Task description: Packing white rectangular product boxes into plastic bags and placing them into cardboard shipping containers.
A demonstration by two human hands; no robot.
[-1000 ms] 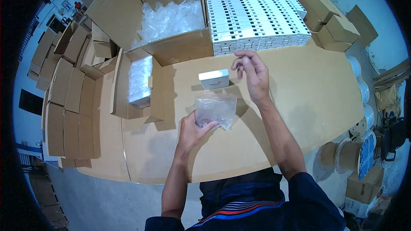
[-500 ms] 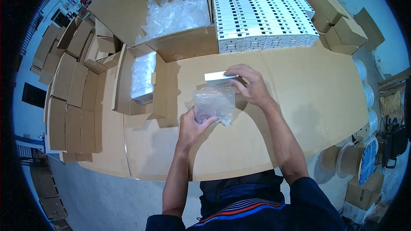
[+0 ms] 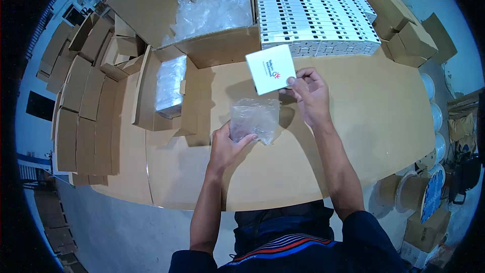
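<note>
Over cardboard-topped desk (image 3: pixel 353 136) the right hand (image 3: pixel 310 96) pinched a small white box (image 3: pixel 271 69) by its lower right corner, held up and right of the clear plastic bag (image 3: pixel 254 120) gripped at its near edge by the left hand (image 3: pixel 228 144), bag mouth probably facing the box.

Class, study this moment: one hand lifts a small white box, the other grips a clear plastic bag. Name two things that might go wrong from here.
1. The right hand pinches the small white box only at one corner, tilted in the air; it may slip and fall onto the table.
2. The left hand holds the clear plastic bag at one end, and its mouth looks limp and crumpled; the box might catch on the film instead of sliding in.
</note>
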